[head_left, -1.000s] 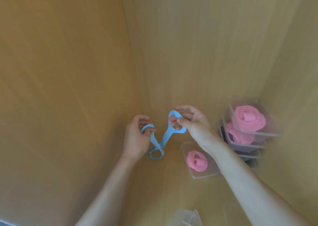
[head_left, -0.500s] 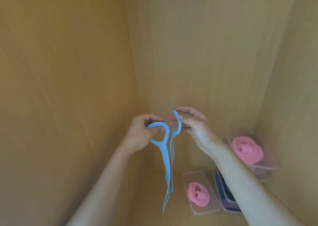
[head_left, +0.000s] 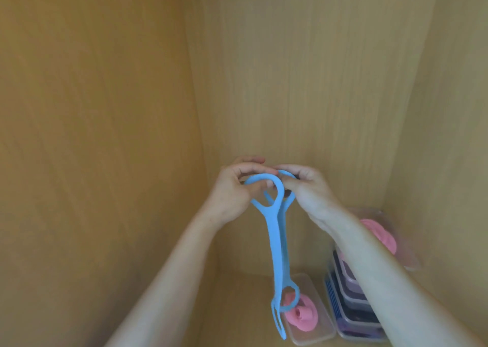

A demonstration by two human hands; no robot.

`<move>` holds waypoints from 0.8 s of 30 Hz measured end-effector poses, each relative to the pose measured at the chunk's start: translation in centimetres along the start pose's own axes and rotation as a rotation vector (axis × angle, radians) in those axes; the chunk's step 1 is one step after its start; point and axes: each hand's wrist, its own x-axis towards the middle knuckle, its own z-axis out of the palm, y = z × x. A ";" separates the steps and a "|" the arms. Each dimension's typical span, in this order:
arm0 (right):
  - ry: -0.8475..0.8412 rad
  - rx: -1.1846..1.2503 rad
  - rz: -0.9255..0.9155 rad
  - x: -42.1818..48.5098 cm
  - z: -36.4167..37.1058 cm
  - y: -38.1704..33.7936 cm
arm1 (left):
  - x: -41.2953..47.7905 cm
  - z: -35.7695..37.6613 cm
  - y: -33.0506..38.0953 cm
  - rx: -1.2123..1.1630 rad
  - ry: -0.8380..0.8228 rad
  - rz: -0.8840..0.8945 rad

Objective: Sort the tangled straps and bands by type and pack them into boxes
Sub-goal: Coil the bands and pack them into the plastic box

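Two light blue flat straps with looped ends hang side by side in front of me, inside a wooden compartment. My left hand grips the top loop of the nearer strap. My right hand pinches the top loop of the farther strap. The two hands almost touch. The straps' lower ends dangle over a clear open box that holds a rolled pink band.
A stack of clear lidded boxes with dark purple and blue contents stands at the right, partly behind my right forearm. A box with a pink roll sits on top. Wooden walls close in left, back and right.
Both hands rose and came together. The blue straps, first drawn into a short V between the hands, now hang straight down at full length. My view has tilted up.
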 end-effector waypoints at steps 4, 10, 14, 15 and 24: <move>0.022 0.155 0.040 0.0 -0.2 0.0 | 0.9 0.9 0.0 -0.032 0.050 0.001; -0.031 -0.004 0.002 0.3 0.4 -0.3 | 1.5 1.1 -0.4 -0.103 0.193 -0.060; 0.018 -0.042 -0.015 1.0 1.5 -0.4 | 1.4 1.5 -0.3 -0.189 0.150 -0.112; 0.023 -0.053 -0.016 1.1 1.7 -0.4 | 1.4 1.5 -0.2 -0.204 0.138 -0.122; 0.150 0.006 -0.040 2.6 1.7 -1.6 | -2.0 2.7 -2.9 -0.382 0.081 -0.319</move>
